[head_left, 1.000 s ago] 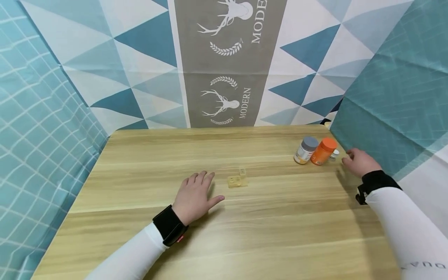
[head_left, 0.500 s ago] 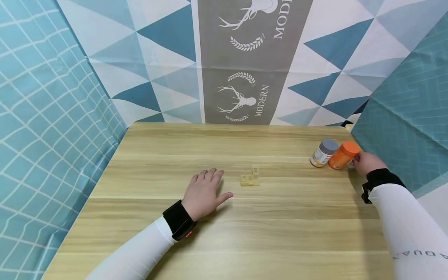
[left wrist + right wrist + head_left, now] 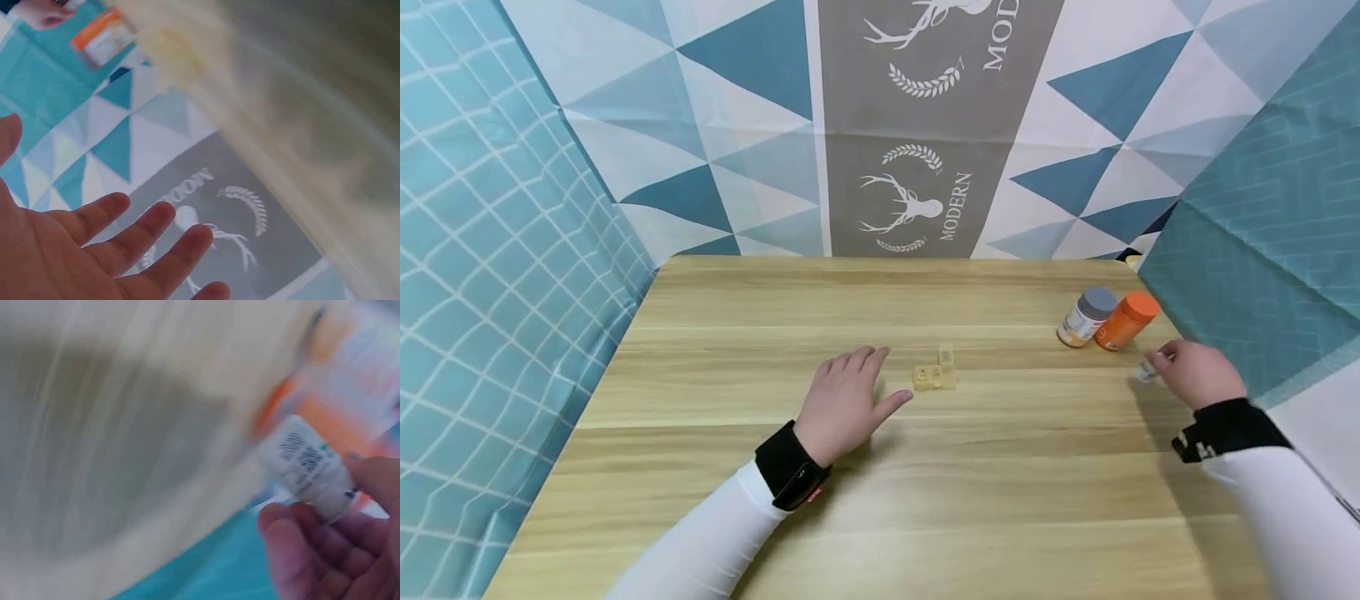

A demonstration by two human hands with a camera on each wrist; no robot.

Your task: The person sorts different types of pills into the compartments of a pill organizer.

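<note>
My right hand (image 3: 1197, 372) grips a small white bottle (image 3: 1147, 370) near the table's right edge; in the right wrist view the small white bottle (image 3: 310, 465) shows a printed label, with curled fingers (image 3: 306, 540) round its end. My left hand (image 3: 844, 403) rests flat on the wooden table (image 3: 880, 483), fingers spread, just left of a small clear yellowish pill box (image 3: 936, 373). In the left wrist view the left hand (image 3: 106, 250) shows open, straight fingers.
A grey-capped bottle (image 3: 1086, 316) and an orange bottle (image 3: 1125, 320) stand together at the table's back right. Patterned cloth (image 3: 910, 125) hangs behind the table, and teal cloth (image 3: 1262, 250) closes in on the right.
My right hand has come back from behind the orange bottle toward me, now holding the small white bottle. My left hand stays flat on the table.
</note>
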